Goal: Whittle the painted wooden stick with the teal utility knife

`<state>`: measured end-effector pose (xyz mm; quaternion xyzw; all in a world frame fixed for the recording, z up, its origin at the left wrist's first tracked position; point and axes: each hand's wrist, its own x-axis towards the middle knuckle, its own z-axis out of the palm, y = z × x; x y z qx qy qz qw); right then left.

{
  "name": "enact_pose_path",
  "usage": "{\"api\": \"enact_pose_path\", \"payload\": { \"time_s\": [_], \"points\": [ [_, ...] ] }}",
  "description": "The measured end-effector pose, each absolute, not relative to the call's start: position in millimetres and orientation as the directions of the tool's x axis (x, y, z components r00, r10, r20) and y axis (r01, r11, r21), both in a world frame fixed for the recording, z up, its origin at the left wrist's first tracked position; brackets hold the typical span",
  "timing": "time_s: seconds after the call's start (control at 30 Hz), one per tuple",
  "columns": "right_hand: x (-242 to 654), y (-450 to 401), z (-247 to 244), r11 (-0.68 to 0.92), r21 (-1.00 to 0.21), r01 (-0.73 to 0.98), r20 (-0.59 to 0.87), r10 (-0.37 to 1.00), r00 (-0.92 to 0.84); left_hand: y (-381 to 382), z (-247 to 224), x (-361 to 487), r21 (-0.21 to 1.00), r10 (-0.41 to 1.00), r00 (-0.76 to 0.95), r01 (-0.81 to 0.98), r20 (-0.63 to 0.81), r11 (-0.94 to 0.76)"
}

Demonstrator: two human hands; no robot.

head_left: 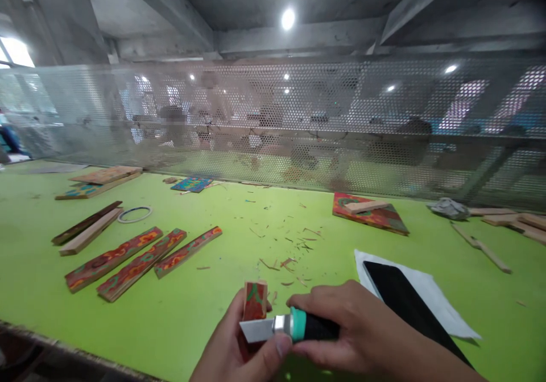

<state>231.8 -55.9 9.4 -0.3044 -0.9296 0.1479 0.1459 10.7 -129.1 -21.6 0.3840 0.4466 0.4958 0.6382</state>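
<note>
My left hand [228,342] is wrapped round a small wooden block [255,299] painted red and green, its top end pointing away from me. My right hand [345,319] grips a utility knife [318,326] with a black handle and a teal collar. The knife's blade [257,331] points left and lies across the block's painted face. My left thumb presses near the metal neck of the knife. Thin wood shavings [286,262] are scattered on the green table [239,240] just beyond my hands.
Painted strips [113,258] and a tape ring [135,215] lie at left. A red painted board [369,214] is at back right. Nearer, a black phone-like slab [405,297] rests on white paper [454,308]. A perforated screen [273,126] borders the table's far edge.
</note>
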Motion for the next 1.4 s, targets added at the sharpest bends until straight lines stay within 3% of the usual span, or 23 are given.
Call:
{"api": "enact_pose_path", "payload": {
  "time_s": [0.07, 0.23, 0.43, 0.8, 1.07, 1.3, 1.4],
  "points": [
    [232, -56, 9, 0.775, -0.346, 0.529, 0.181, 0.608, -0.773, -129, -27, 10, 0.94, 0.985, 0.047, -0.293, -0.167, 0.173],
    [232, -56, 9, 0.77, -0.341, 0.539, 0.177, 0.615, -0.768, -128, -37, 9, 0.949, 0.985, 0.094, -0.269, -0.142, 0.163],
    [231, -54, 10, 0.743, -0.39, 0.544, 0.167, 0.638, -0.752, -128, -33, 12, 0.937, 0.987, 0.039, -0.312, -0.154, 0.158],
    [229, -58, 12, 0.727, -0.419, 0.543, 0.14, 0.643, -0.753, -128, -23, 15, 0.974, 0.992, 0.044, -0.188, -0.118, 0.124],
    [230, -60, 11, 0.742, -0.312, 0.593, 0.186, 0.66, -0.728, -129, -30, 18, 0.994, 0.996, -0.023, -0.06, -0.088, 0.087],
    [232, -58, 0, 0.806, -0.197, 0.559, 0.308, 0.592, -0.745, -128, -27, 19, 0.996, 0.993, -0.109, 0.071, -0.046, 0.054],
    [231, -59, -3, 0.794, -0.226, 0.564, 0.319, 0.608, -0.727, -129, -20, 20, 0.988, 0.984, -0.173, 0.139, -0.047, 0.072]
  ]
}}
